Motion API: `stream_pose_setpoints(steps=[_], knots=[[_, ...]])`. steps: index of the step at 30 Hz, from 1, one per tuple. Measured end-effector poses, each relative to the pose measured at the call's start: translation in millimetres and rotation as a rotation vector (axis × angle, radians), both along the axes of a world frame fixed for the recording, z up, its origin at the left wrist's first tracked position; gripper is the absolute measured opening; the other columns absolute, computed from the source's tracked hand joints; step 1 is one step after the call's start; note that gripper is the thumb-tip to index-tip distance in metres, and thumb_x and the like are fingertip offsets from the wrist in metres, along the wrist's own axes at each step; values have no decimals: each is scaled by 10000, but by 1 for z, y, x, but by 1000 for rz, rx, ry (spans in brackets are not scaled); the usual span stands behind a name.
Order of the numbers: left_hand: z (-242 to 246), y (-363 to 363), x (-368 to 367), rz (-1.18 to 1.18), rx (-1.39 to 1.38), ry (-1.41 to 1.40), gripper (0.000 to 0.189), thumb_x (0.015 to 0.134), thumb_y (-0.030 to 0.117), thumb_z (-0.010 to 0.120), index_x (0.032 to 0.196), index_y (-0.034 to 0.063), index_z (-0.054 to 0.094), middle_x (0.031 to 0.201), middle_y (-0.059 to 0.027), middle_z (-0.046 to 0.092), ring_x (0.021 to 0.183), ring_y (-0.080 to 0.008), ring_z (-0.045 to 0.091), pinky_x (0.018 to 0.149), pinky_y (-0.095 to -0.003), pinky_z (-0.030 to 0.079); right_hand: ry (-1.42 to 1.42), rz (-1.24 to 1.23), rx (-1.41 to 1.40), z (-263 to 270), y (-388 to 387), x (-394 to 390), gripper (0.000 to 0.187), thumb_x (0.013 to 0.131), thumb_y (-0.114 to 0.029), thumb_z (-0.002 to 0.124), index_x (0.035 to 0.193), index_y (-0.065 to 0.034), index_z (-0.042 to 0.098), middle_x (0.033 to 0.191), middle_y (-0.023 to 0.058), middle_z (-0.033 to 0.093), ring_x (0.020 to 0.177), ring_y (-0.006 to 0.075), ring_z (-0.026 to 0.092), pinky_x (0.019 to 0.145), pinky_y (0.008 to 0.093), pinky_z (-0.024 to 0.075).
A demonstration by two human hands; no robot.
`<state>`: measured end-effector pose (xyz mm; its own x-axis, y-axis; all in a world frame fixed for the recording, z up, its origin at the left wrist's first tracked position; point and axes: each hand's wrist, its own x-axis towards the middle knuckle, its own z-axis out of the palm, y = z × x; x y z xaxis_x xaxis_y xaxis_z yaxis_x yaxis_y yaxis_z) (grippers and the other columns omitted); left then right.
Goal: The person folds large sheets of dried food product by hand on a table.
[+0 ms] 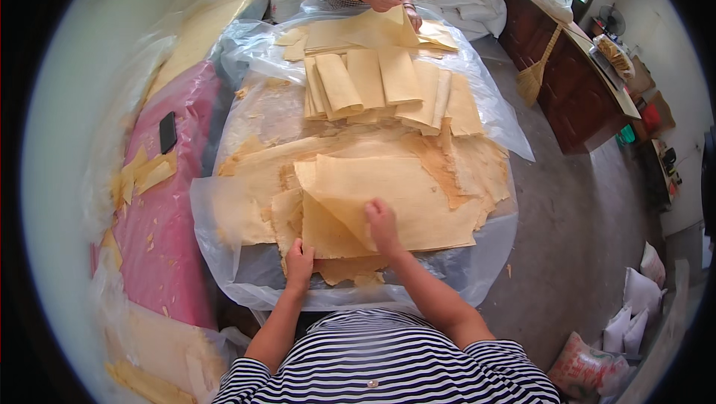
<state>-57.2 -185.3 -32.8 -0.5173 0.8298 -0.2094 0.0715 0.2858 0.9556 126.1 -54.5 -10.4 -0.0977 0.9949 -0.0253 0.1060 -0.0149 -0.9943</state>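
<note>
A stack of thin tan sheets, like dried tofu skin, lies in front of me. My right hand grips the lifted edge of the top sheet, which is folded diagonally over the stack. At the stack's near left corner, my left hand holds the sheet edges between thumb and fingers. A torn-edged piece sticks out on the left, and ragged scraps lie under the near edge. Larger rough-edged sheets spread out beneath and beyond the stack.
Folded sheet bundles lie across the table's middle. Opposite, a co-worker's hands hold another sheet. Clear plastic film covers the table. A phone rests on a pink surface at left. A broom leans against a wooden counter.
</note>
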Motion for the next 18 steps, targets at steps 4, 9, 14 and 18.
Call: stream_pose_setpoints(steps=[4,9,14,18], knots=[[52,3,16,-33,-153,475,200,781,58,604,971,14,563,899,-141,611,823,-275,587,785,-362,478,174,-26,8,-1,14,13,148,902,-139,532,827,-14,559,616,54,490,575,132,454,548,313,405],[53,35,24,-350,313,867,338,732,52,641,1058,13,563,1117,-177,565,1039,-347,539,896,-398,446,-118,81,224,18,-19,-9,155,905,-128,535,783,-33,535,644,57,495,625,113,480,569,285,403],[8,60,10,-265,74,315,377,755,97,666,1102,3,555,1126,-194,551,1063,-391,533,895,-416,464,-283,205,621,16,-48,-23,258,834,-160,644,1056,-39,587,944,142,642,859,303,617,773,380,473],[8,63,14,-313,145,636,429,751,90,669,1152,14,538,1206,-204,524,1107,-394,523,903,-423,467,-516,308,619,8,-46,-7,497,803,-190,682,1243,-29,514,1093,167,631,965,343,608,867,433,448]])
